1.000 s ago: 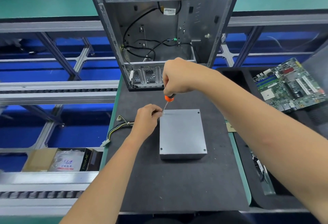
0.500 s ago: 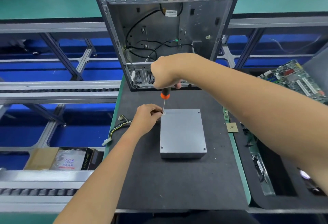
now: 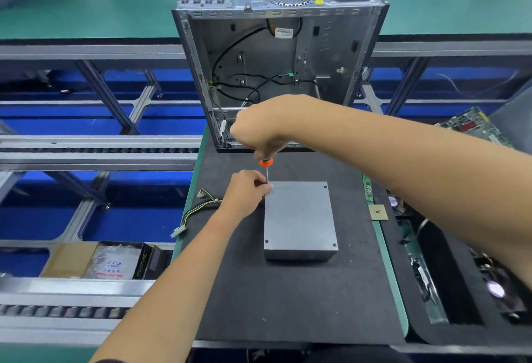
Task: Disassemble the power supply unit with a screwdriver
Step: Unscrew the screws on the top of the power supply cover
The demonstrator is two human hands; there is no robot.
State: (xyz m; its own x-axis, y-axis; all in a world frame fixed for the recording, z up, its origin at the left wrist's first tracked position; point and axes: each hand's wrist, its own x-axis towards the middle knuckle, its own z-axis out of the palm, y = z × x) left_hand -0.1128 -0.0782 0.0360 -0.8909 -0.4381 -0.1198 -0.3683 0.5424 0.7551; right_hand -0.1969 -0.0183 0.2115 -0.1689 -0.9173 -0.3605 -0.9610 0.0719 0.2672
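**Power supply unit on the mat, screwdriver at its far-left corner**

The power supply unit [image 3: 299, 218], a plain grey metal box, lies flat on the dark mat [image 3: 288, 305] in the middle of the workstation, its broad lid facing up. Small screws show at its far-right, near-left and near-right corners. A bundle of yellow and black cables [image 3: 198, 210] runs out from its left side across the mat and ends in a pale connector near the mat's left edge.

The right hand [image 3: 259, 129] is curled tight around the handle of the screwdriver [image 3: 266, 169], so that only the orange collar and the thin shaft show beneath the fist. The shaft stands nearly upright, its tip down at the far-left corner of the lid. The left hand [image 3: 244, 192] sits at that same corner, fingers bent, the fingertips pinching the shaft low down next to the tip and touching the edge of the box.

Behind the mat stands an open computer case [image 3: 331, 60], its inside facing the person, with black wires looping across the bare metal. To the right, a small square chip [image 3: 377, 212] lies at the mat's edge beside a dark foam tray [image 3: 449, 247], and part of a green circuit board [image 3: 472, 125] shows farther right. At the lower left, a cardboard box [image 3: 69, 259] holds a plastic bag and a black carton.
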